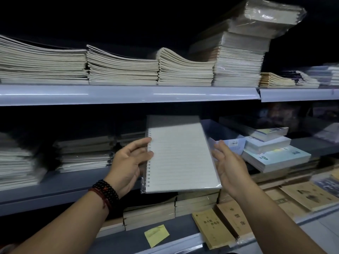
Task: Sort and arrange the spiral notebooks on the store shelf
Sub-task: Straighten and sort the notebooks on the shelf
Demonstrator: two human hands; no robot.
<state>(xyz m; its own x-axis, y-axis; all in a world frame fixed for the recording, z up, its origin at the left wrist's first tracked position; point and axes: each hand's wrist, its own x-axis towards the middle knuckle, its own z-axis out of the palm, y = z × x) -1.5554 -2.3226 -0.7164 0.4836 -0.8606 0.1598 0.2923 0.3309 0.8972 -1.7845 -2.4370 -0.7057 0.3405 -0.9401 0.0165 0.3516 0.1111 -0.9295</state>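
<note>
Head view: I see the left hand [131, 160] pinching the coil edge of the wrapped spiral notebook [180, 156]. The right hand [228, 162] is spread flat against the far edge to steady it. Notebook is airborne before the middle shelf [55, 186], likely being squared for stacking.

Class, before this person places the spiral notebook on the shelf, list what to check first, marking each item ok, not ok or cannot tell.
1. Left hand grips the spiral notebook at its coil edge: ok.
2. Right hand steadies the opposite edge: ok.
3. Plastic wrap undamaged: cannot tell.
4. Free spot on the middle shelf behind it: cannot tell, dark and hidden.
5. Tall stack on the top shelf sits square: not ok, upper packs overhang.
</note>
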